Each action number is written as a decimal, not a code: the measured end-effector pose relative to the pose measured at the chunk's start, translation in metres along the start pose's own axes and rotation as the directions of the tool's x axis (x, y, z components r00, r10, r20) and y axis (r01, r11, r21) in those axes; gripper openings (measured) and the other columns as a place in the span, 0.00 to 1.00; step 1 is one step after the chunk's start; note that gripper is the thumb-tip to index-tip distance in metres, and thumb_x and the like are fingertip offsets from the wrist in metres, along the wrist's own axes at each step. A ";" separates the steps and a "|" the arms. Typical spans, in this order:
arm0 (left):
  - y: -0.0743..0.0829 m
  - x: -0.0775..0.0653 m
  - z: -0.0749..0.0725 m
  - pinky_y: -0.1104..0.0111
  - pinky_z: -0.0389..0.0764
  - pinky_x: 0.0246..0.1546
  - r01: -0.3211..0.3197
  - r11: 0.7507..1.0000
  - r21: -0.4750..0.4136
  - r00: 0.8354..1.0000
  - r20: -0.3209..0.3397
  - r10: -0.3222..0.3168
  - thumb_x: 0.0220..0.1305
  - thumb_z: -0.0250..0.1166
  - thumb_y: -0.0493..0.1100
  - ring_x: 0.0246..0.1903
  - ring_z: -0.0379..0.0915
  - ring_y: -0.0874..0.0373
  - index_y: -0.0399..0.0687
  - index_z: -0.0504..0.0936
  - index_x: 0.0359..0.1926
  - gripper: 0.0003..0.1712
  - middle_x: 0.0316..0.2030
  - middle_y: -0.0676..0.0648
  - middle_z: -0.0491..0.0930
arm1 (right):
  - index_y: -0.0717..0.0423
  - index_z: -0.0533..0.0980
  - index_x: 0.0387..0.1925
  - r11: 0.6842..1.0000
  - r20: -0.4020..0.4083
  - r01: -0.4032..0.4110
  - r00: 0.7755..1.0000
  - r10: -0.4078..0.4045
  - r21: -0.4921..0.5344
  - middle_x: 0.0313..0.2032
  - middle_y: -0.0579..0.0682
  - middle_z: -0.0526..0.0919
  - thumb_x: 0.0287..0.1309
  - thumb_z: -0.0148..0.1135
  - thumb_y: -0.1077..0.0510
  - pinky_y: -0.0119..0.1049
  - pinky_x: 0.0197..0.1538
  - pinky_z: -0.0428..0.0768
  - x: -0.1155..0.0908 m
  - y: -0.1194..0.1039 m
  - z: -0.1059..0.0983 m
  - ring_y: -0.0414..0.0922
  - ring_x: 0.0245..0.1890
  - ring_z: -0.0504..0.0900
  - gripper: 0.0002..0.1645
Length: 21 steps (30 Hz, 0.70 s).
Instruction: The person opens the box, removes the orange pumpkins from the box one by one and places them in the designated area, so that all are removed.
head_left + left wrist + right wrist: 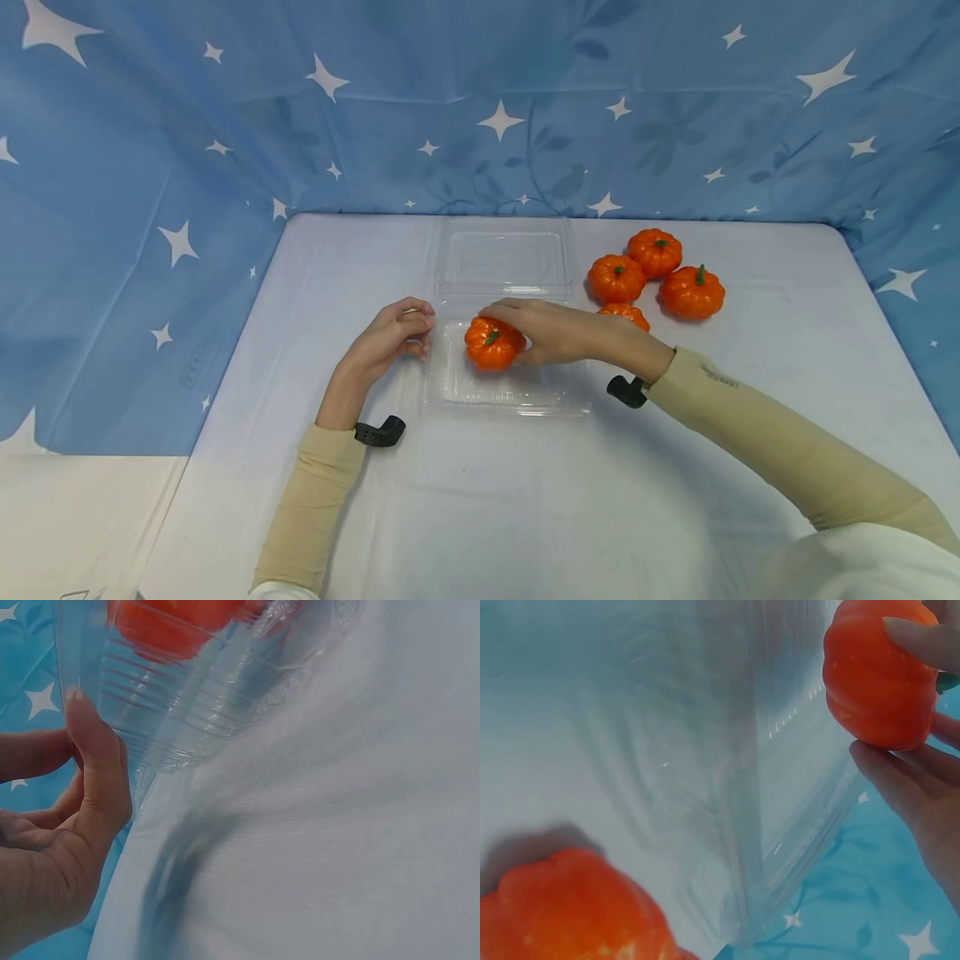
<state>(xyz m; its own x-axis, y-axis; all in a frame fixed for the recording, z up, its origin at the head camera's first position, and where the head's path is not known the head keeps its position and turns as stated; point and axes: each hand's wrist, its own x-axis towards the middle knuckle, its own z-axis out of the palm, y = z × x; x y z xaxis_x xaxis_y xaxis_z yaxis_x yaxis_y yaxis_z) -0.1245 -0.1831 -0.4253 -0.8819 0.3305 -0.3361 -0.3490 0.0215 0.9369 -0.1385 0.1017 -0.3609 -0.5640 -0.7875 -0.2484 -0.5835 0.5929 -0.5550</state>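
Note:
My right hand (551,329) grips a small orange toy pumpkin (492,344) with a green stem, over the left part of a clear plastic clamshell container (465,392). The right wrist view shows thumb and fingers on opposite sides of this pumpkin (877,682); whether it touches the container's floor I cannot tell. At the container's left edge, my left hand (393,333) has curled fingers. In the left wrist view, the left hand (71,810) pinches the clear rim between thumb and finger. The container's hinged lid (504,258) lies open on the far side.
Several more orange pumpkins (692,293) sit in a group right of the container, one partly hidden behind the right forearm. A white cloth (465,500) covers the table. Blue star-printed fabric (450,108) hangs behind and at the sides.

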 end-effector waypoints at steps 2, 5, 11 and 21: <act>0.000 0.000 0.000 0.70 0.80 0.25 -0.004 1.000 0.002 1.000 0.000 0.004 0.74 0.55 0.33 0.24 0.72 0.58 0.30 0.67 0.57 0.15 0.26 0.47 0.74 | 0.58 0.64 0.74 1.000 -0.012 -0.006 1.000 0.006 0.004 0.73 0.55 0.69 0.58 0.75 0.61 0.51 0.74 0.70 -0.005 0.001 -0.001 0.53 0.73 0.70 0.46; 0.000 0.000 0.000 0.70 0.79 0.25 -0.005 1.000 0.012 1.000 -0.001 0.005 0.74 0.55 0.33 0.24 0.72 0.58 0.29 0.66 0.58 0.16 0.26 0.47 0.74 | 0.57 0.64 0.75 0.999 -0.029 -0.022 0.999 0.023 0.024 0.73 0.54 0.69 0.58 0.75 0.60 0.51 0.74 0.70 -0.012 0.003 -0.003 0.53 0.73 0.69 0.46; 0.001 0.000 0.000 0.69 0.79 0.26 -0.007 1.000 0.019 1.000 0.001 0.007 0.74 0.55 0.33 0.25 0.72 0.58 0.28 0.66 0.58 0.17 0.26 0.47 0.74 | 0.57 0.65 0.74 0.999 -0.067 -0.010 0.998 0.012 0.038 0.73 0.54 0.70 0.57 0.75 0.61 0.52 0.72 0.72 -0.026 0.005 -0.008 0.53 0.72 0.70 0.46; 0.001 -0.002 0.001 0.69 0.80 0.26 -0.007 1.000 0.025 1.000 0.007 0.007 0.75 0.55 0.33 0.25 0.72 0.58 0.29 0.66 0.58 0.16 0.26 0.47 0.74 | 0.55 0.64 0.75 0.999 -0.117 -0.024 0.993 0.030 0.048 0.72 0.53 0.72 0.57 0.75 0.59 0.54 0.69 0.75 -0.049 0.008 -0.019 0.54 0.72 0.71 0.47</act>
<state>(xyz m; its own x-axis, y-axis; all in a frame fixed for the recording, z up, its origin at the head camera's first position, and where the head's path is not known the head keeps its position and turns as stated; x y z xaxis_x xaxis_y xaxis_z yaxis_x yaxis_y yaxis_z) -0.1232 -0.1830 -0.4232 -0.8819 0.3376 -0.3290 -0.3349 0.0425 0.9413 -0.1262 0.1483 -0.3381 -0.6457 -0.7445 -0.1698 -0.5412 0.6030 -0.5861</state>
